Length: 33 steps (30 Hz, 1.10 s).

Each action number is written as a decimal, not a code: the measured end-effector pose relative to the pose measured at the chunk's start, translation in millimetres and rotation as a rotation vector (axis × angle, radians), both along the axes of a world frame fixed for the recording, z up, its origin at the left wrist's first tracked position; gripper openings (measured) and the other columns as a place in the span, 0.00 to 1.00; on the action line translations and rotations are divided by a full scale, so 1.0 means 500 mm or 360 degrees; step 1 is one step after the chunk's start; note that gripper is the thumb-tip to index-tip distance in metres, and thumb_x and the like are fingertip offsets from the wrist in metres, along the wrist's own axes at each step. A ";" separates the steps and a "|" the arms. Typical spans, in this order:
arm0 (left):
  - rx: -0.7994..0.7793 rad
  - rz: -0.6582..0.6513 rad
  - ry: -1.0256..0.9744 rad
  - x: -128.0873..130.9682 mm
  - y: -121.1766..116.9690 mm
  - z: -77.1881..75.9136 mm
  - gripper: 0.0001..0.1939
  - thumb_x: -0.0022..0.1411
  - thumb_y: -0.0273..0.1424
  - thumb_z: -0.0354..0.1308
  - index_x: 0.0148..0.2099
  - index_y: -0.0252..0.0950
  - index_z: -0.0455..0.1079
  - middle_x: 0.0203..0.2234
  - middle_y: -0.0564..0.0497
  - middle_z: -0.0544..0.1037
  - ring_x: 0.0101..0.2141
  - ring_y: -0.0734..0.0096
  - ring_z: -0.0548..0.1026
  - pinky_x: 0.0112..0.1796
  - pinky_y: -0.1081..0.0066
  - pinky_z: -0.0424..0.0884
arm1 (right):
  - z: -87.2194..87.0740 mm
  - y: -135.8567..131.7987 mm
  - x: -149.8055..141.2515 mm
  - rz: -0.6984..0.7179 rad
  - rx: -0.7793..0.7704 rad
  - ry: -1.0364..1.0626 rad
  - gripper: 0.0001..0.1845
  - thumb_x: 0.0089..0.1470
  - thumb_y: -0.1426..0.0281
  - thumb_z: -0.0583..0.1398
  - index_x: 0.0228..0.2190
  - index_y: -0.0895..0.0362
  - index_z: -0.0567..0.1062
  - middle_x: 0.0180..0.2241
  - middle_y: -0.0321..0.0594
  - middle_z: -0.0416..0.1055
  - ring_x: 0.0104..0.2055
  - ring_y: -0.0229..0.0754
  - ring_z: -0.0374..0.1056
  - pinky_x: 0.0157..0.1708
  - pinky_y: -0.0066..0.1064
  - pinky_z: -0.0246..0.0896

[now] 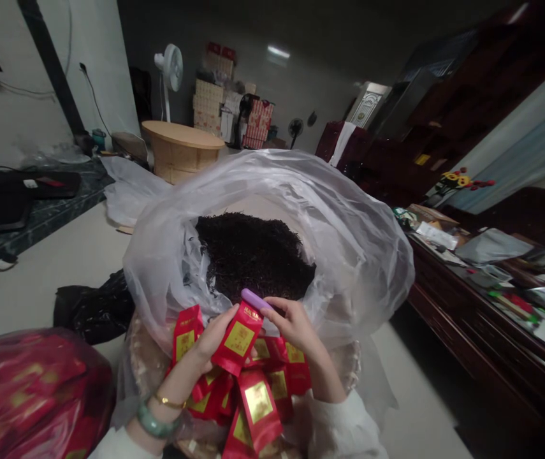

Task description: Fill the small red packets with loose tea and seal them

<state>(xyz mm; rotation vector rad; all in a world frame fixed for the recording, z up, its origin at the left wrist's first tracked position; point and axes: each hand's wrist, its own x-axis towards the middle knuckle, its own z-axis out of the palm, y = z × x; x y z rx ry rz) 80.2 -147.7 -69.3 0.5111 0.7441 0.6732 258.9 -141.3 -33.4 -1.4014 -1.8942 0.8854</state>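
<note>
My left hand (215,338) is closed around a red tea packet (238,339) with a gold label, held upright and slightly tilted. At the packet's top edge lies a slim, rounded purple tool (255,299) of a kind I cannot make out. Thumb and fingers of my right hand (292,323) pinch the end of that tool. Below both hands, several more red packets (259,405) are heaped on a woven basket (141,357). Just beyond, dark loose tea leaves (257,255) fill a wide clear plastic bag (363,242) with its mouth spread.
A clear bag full of red packets (37,395) sits at the lower left, beside a black plastic bag (93,309). On the right stands a dark wooden cabinet (473,331) covered in clutter. Farther back are a round wooden stand (183,143), a white fan (173,67) and stacked boxes (208,105).
</note>
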 end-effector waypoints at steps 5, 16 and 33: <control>-0.0004 0.0060 0.0020 -0.001 0.001 -0.006 0.25 0.63 0.45 0.49 0.43 0.27 0.73 0.21 0.45 0.80 0.19 0.63 0.77 0.26 0.66 0.74 | -0.001 -0.001 -0.004 -0.0010 0.0021 -0.0019 0.17 0.57 0.60 0.55 0.33 0.60 0.78 0.27 0.35 0.73 0.29 0.38 0.63 0.28 0.25 0.54; -0.0003 0.0004 0.0043 0.000 0.000 -0.009 0.28 0.65 0.46 0.45 0.46 0.25 0.72 0.18 0.44 0.79 0.18 0.62 0.76 0.23 0.67 0.72 | -0.007 -0.001 -0.005 -0.0026 0.0040 -0.0031 0.17 0.57 0.60 0.56 0.34 0.59 0.78 0.29 0.37 0.75 0.30 0.39 0.66 0.30 0.26 0.57; 0.0046 -0.0216 0.0051 -0.017 -0.006 -0.009 0.36 0.56 0.57 0.48 0.37 0.27 0.76 0.17 0.43 0.78 0.19 0.67 0.75 0.22 0.73 0.71 | -0.122 0.115 0.149 -0.0902 0.0022 -0.0860 0.22 0.57 0.60 0.51 0.45 0.62 0.72 0.35 0.52 0.75 0.37 0.50 0.71 0.35 0.34 0.60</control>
